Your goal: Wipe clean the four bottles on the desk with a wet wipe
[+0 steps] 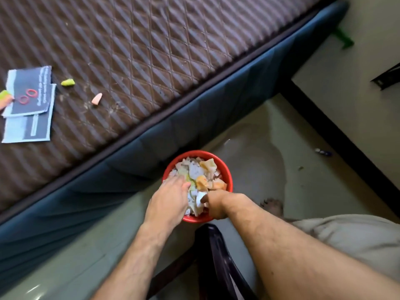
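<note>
Left hand [171, 198]: fingers flat, pressing scraps into the red bin [227, 178], likely packing waste.
Right hand [213, 204]: curled, grip unclear.
Bottles: unseen (no desk).

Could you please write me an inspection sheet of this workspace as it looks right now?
Surface: brown quilted mattress with a blue side panel, beside a pale floor.
Job's things: no bottles, desk or wet wipe seen.
Clutter: red bin on the floor, heaped with crumpled paper scraps; printed leaflets with red rubber bands and small coloured scraps on the mattress.
Grippers: left hand presses flat onto the scraps; right hand is at the bin's near rim, grip unclear.
Cables: nothing seen.
Surroundings: dark chair under the arms, bare foot on the floor, small blue object by a dark strip.
</note>
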